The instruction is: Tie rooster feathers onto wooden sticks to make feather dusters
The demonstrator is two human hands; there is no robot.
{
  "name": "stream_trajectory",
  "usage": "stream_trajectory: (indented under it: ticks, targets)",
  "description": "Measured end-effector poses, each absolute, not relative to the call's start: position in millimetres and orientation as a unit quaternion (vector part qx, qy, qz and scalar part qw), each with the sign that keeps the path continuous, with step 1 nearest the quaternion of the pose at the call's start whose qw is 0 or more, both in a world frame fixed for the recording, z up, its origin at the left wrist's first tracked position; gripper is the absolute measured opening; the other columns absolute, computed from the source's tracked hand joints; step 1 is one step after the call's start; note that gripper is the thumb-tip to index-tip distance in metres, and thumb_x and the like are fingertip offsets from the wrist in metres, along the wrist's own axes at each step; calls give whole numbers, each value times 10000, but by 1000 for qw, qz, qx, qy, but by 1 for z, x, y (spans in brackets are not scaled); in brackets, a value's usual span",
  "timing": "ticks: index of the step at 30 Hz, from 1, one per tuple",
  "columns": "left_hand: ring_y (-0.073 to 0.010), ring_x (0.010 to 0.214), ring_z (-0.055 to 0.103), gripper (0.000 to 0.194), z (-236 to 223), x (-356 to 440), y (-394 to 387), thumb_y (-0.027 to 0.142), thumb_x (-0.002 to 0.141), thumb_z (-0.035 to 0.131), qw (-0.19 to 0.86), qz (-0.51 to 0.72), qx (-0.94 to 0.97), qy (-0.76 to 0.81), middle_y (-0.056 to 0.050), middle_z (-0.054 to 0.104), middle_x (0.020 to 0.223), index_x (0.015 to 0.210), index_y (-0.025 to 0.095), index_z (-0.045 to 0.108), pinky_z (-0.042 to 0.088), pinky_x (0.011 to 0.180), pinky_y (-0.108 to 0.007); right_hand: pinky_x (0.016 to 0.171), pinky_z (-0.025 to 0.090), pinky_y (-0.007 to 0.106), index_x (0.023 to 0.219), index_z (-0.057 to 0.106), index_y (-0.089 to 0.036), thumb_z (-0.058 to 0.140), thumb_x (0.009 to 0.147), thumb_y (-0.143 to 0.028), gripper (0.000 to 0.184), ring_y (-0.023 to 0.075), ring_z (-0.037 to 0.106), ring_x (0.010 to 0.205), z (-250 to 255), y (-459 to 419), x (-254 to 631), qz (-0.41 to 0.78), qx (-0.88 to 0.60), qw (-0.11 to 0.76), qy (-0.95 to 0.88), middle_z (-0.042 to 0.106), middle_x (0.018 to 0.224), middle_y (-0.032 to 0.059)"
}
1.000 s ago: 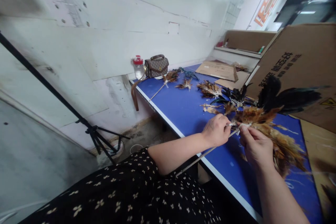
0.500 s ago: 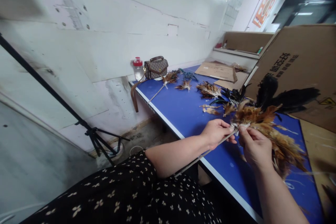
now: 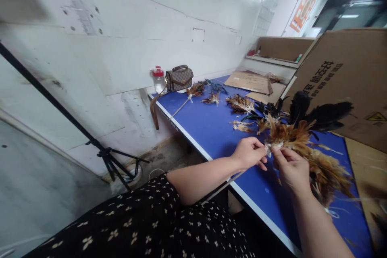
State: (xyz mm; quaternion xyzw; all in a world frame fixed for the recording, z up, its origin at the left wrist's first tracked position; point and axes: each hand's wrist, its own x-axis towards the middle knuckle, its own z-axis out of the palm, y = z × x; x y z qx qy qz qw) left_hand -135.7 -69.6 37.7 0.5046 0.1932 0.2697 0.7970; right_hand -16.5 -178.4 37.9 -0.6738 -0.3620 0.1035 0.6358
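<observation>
My left hand (image 3: 249,154) is closed on a thin stick (image 3: 222,187), whose lower part runs down past the table edge toward my lap. Its thumb and fingers are at the white binding (image 3: 268,149) on the stick's upper end. My right hand (image 3: 292,167) pinches the bound base of a bunch of brown feathers (image 3: 284,133), close beside the left fingertips. Long black feathers (image 3: 323,115) fan out beyond the brown ones. What lies exactly between the right fingertips is hidden. More tan feathers (image 3: 329,169) lie on the table right of my right hand.
On the blue table (image 3: 199,129) lie several feather bunches (image 3: 240,104) and another feathered stick (image 3: 180,107). A handbag (image 3: 179,78) and a red-lidded jar (image 3: 159,80) stand at its far end. Cardboard (image 3: 347,72) rises at right; a black tripod (image 3: 105,153) stands on the left.
Both hands and the feathered top have shifted slightly left. The black feathers have swung left and lower, and the stick's upper part is now hidden by my left hand.
</observation>
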Motion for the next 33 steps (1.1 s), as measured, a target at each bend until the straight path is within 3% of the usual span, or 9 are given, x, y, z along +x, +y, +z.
stream_trajectory:
  ticks: [6, 15, 28, 33]
  targets:
    - [-151, 572, 682, 295, 38, -136, -69, 191, 973, 844, 799, 251, 497, 227, 26, 630, 659, 887, 174, 562, 664, 464, -316, 427, 284, 242, 748, 753, -185, 961, 715, -850, 697, 110, 394, 505, 39, -176, -19, 107, -668, 649, -348, 527, 562, -14]
    - [-102, 549, 617, 257, 38, -143, -68, 169, 984, 772, 775, 233, 554, 197, 52, 599, 676, 876, 190, 539, 670, 493, -299, 440, 281, 246, 749, 759, -185, 959, 715, -851, 697, 113, 390, 504, 40, -178, -17, 110, -676, 637, -355, 528, 550, -9]
    - [-143, 497, 700, 237, 27, -148, -73, 320, 967, 789, 673, 283, 664, 160, 60, 635, 656, 952, 206, 582, 504, 439, -183, 452, 303, 256, 749, 746, -216, 911, 843, -747, 563, 137, 422, 546, 38, -178, -12, 69, -675, 619, -397, 545, 586, -4]
    - [-118, 511, 690, 278, 26, -143, -74, 344, 945, 836, 690, 308, 633, 168, 55, 658, 722, 936, 193, 602, 561, 470, -204, 445, 303, 254, 782, 770, -213, 906, 872, -706, 519, 137, 422, 546, 37, -179, -12, 66, -677, 613, -401, 552, 594, -5]
